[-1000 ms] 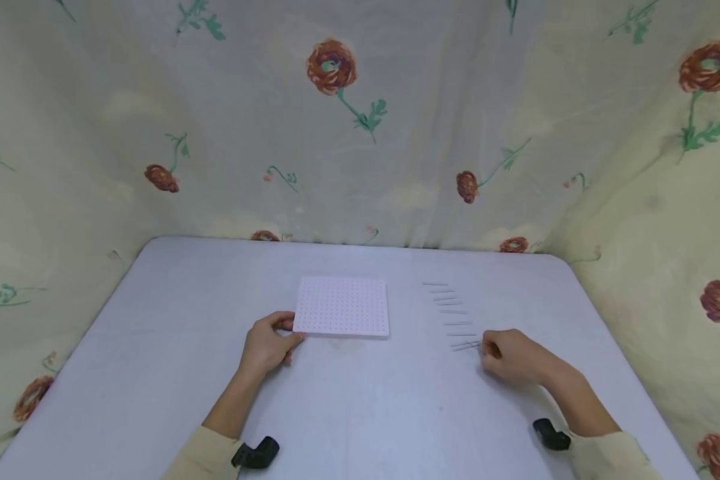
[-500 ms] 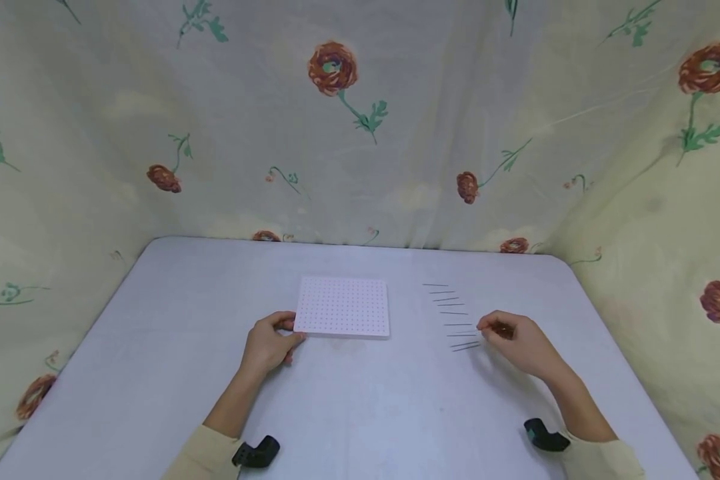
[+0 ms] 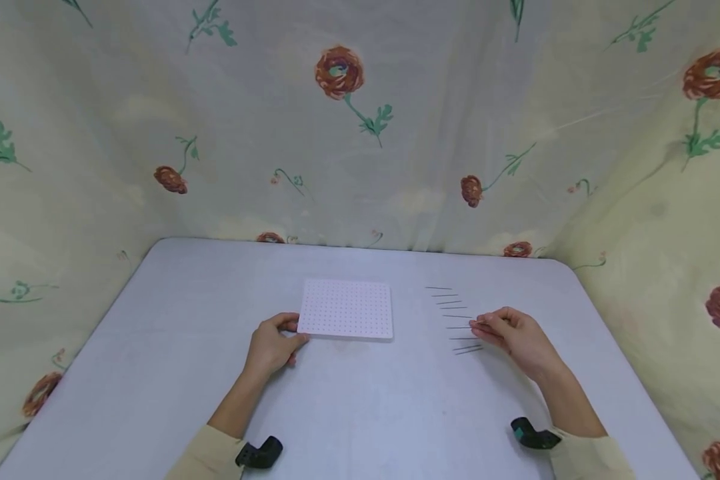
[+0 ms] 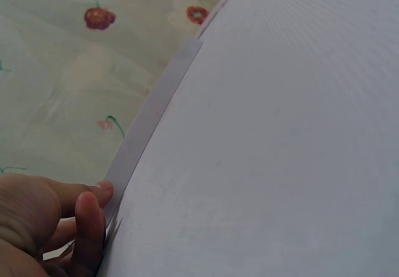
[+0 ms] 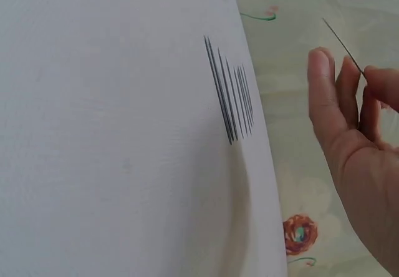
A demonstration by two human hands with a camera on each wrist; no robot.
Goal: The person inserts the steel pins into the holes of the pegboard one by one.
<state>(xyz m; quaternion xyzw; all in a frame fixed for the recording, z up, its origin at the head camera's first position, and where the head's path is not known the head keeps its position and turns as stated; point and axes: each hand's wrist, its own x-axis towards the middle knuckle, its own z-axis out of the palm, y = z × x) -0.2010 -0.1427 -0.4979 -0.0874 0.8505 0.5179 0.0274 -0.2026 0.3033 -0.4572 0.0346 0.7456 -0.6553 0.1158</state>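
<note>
A white pegboard (image 3: 346,309) dotted with rows of small holes lies flat at mid-table in the head view. My left hand (image 3: 270,345) holds its near left corner between thumb and fingers; the left wrist view shows the fingertips at the board's edge (image 4: 153,115). My right hand (image 3: 515,337) is raised at the right of a column of needles (image 3: 454,308) and overlaps some of their ends in the head view. In the right wrist view, thumb and fingers pinch one thin dark needle (image 5: 341,42), its free end pointing up and away.
The white table (image 3: 360,413) has rounded far corners. A floral curtain (image 3: 420,133) hangs behind and on both sides. Black wrist cameras (image 3: 260,453) sit at both cuffs. Between the board and the needles lies a strip of bare tabletop.
My right hand has risen from the near end of the needle column and shifted slightly left and forward, a needle in its fingertips. The left hand keeps its hold on the board.
</note>
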